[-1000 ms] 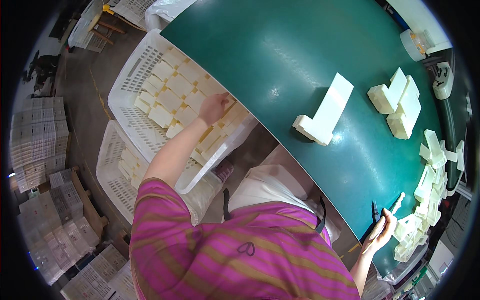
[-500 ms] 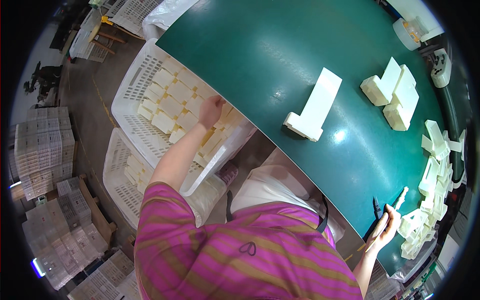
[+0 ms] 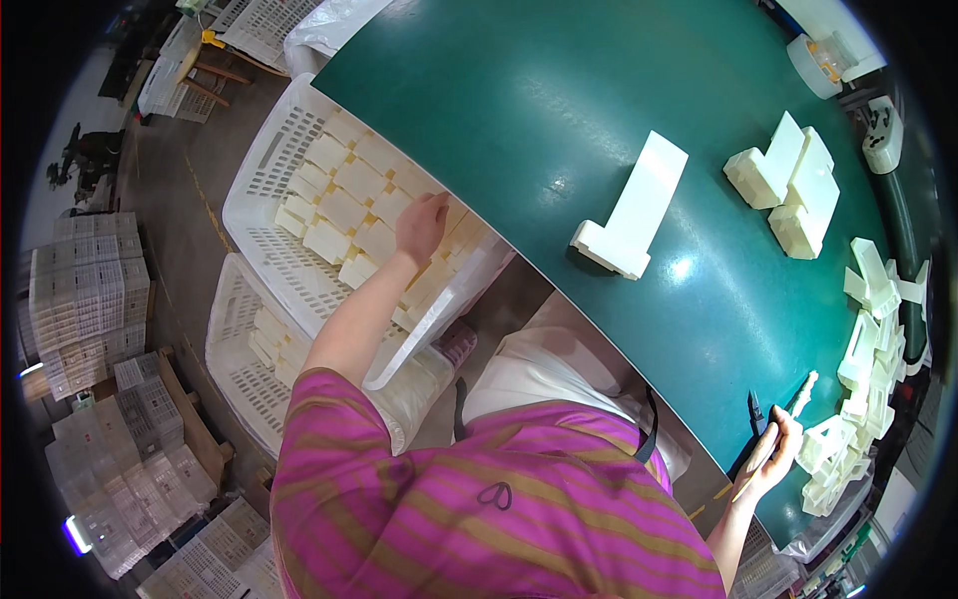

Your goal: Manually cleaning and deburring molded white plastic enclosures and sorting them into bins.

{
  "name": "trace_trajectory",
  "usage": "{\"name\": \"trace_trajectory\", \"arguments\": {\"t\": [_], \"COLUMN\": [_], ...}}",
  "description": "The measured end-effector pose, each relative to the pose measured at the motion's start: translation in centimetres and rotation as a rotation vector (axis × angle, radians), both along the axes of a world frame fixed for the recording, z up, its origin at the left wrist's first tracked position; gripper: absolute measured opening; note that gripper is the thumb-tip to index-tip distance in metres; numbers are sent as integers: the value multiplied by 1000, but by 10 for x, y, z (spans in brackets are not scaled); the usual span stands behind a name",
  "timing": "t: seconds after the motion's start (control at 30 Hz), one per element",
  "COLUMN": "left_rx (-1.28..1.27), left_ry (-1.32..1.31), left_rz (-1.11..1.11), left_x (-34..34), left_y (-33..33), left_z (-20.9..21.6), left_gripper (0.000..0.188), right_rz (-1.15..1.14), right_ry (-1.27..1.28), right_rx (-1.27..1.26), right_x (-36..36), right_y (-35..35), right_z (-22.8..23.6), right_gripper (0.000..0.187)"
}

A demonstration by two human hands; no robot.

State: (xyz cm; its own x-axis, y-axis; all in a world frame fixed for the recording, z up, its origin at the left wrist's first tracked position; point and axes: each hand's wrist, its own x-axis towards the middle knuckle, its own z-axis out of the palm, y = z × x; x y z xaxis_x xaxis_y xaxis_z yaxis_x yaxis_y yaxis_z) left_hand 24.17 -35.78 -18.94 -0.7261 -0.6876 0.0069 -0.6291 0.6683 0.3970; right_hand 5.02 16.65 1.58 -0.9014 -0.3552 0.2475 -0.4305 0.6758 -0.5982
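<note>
My left hand [image 3: 422,228] is over the large white basket [image 3: 261,175], close to the table edge. Its fingers are curled together above cream plastic parts [image 3: 359,182] laid in rows; whether one is between them is hidden. At the table's near right, my right hand [image 3: 771,454] is closed round a slim pale tool [image 3: 763,451] whose exact kind I cannot make out. A white stick-like piece [image 3: 804,392] and a dark slender object [image 3: 754,407] are beside its fingers. Farther up the green table [image 3: 479,110] lies one long white plastic part [image 3: 639,205] with a wider block at its near end.
Two more white parts [image 3: 793,190] lie side by side at the right. A heap of white plastic pieces [image 3: 863,389] lines the table's right edge. Below the large basket is another basket [image 3: 239,329] of parts. Stacked crates [image 3: 90,299] and a wooden stool [image 3: 205,75] stand on the left.
My left hand has shifted very slightly, staying over the basket by the table edge. My right hand keeps its grip on the slim tool in nearly the same place.
</note>
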Motion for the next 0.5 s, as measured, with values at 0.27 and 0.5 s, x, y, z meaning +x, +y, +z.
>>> {"name": "trace_trajectory", "arguments": {"t": [0.27, 0.5], "left_rx": [-88, -187], "left_ry": [-104, -76], "left_rz": [-50, -137], "left_x": [-6, -7], "left_y": [3, 11], "left_z": [-1, 1], "left_gripper": [20, 18], "right_rz": [4, 11], "right_ry": [15, -18], "right_rx": [37, 37], "right_x": [0, 0], "right_y": [2, 7], "right_z": [-1, -2], "right_gripper": [17, 16]}}
